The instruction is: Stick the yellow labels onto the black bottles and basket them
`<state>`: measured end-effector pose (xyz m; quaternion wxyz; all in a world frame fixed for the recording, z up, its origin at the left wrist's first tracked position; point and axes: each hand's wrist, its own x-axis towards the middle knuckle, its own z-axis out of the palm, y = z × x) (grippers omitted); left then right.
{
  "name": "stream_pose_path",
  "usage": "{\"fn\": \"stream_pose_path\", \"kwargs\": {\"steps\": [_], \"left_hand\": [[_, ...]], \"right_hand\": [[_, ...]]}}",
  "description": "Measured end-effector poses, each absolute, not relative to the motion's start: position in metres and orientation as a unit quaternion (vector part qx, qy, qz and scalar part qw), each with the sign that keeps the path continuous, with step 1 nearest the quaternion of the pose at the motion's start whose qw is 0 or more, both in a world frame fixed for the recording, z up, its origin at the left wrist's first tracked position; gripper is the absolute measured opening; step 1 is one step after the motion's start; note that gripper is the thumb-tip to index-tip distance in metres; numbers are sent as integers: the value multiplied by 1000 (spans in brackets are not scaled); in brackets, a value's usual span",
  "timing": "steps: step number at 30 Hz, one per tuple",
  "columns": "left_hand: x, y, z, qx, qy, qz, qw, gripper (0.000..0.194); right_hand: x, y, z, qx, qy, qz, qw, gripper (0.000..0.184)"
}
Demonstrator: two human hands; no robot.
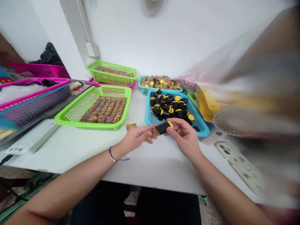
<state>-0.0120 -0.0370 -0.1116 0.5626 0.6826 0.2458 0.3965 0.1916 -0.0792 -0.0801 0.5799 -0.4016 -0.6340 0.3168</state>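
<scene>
My right hand (184,136) grips a black cylindrical container (162,127) with a yellow cap, and its capped end points toward my left hand. My left hand (134,139) pinches a small gold printed label (154,132) against the container's far end. A similar gold label (131,126) lies on the white table (70,153) just beyond my left hand. Close behind my right hand, a blue plastic basket (203,132) holds a heap of black containers with yellow caps. Several loose yellow caps lie among them.
A green basket (70,120) of labelled containers stands left of the blue one. Behind are another green basket (111,65) and a blue basket (142,87). Pink baskets (37,70) stand at left, a white device (32,137) near the edge, a blurred fan (229,122) at right.
</scene>
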Motion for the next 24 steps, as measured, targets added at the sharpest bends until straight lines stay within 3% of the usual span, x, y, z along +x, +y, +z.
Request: {"fn": "stream_pose_path", "kwargs": {"steps": [7,15,24], "left_hand": [[-14,-36,-113,668,242,421,564,69],[-16,-39,-105,729,243,423,481,60],[-11,-43,-103,668,239,441,550,46]], "right_hand": [[194,-78,-79,-374,-636,327,591,29],[194,-78,-79,-367,-653,342,568,26],[195,-77,-83,-338,-709,315,532,30]]}}
